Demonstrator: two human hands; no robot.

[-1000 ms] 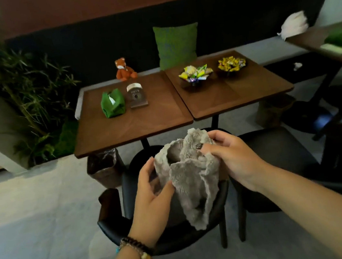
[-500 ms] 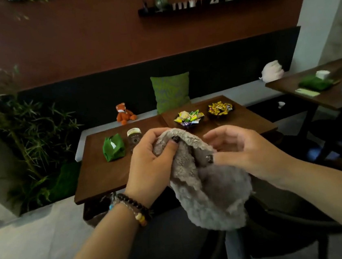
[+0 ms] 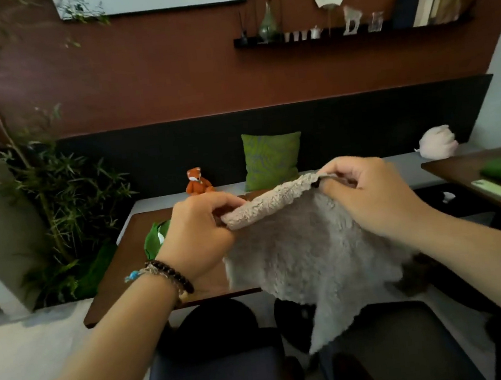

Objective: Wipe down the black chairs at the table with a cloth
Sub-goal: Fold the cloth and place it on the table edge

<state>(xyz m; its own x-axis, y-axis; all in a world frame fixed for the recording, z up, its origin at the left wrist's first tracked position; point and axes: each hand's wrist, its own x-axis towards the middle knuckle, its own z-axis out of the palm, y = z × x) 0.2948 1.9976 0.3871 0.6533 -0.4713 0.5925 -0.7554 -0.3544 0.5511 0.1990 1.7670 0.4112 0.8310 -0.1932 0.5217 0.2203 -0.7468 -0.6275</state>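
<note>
Above the black chairs [image 3: 218, 359], both hands pinch the cloth [image 3: 310, 261] by its top edge. Left hand [image 3: 195, 233] grips one corner, right hand [image 3: 371, 194] the other; it hangs below them.

Grey fuzzy cloth [image 3: 309, 255] spread above black chairs [image 3: 219, 365].

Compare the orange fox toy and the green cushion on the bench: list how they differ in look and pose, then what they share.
The fox toy is orange, small and figure-shaped; the green cushion is green, larger, flat and square. The fox toy sits upright on the bench seat, while the green cushion leans against the dark backrest. Both rest on the same bench, behind the table.
</note>
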